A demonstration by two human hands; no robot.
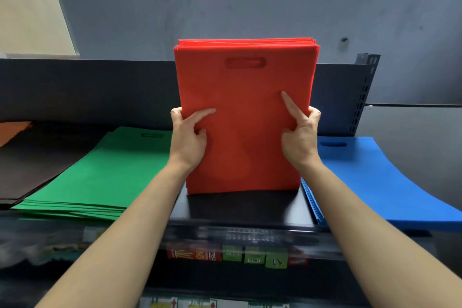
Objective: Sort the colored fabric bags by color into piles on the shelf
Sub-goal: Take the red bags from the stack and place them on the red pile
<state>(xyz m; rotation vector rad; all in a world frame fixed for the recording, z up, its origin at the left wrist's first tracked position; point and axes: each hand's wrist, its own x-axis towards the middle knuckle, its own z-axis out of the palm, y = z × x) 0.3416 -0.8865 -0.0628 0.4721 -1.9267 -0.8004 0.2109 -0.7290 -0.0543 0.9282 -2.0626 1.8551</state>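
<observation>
A stack of several red fabric bags [246, 82] stands upright on its bottom edge on the black shelf [247, 207], handle cut-outs at the top. My left hand [188, 136] grips the stack's left edge, thumb across the front. My right hand [301, 132] grips the right edge, thumb pointing up on the front. A pile of green bags [105, 172] lies flat to the left. A pile of blue bags [370, 177] lies flat to the right, overhanging the shelf front.
A black pile [37, 160] lies left of the green one, with an orange bag [12, 130] at the far left. A perforated shelf upright [363, 92] stands at the back right. Blurred packaged goods [237, 255] sit on the lower shelf. A grey wall lies behind.
</observation>
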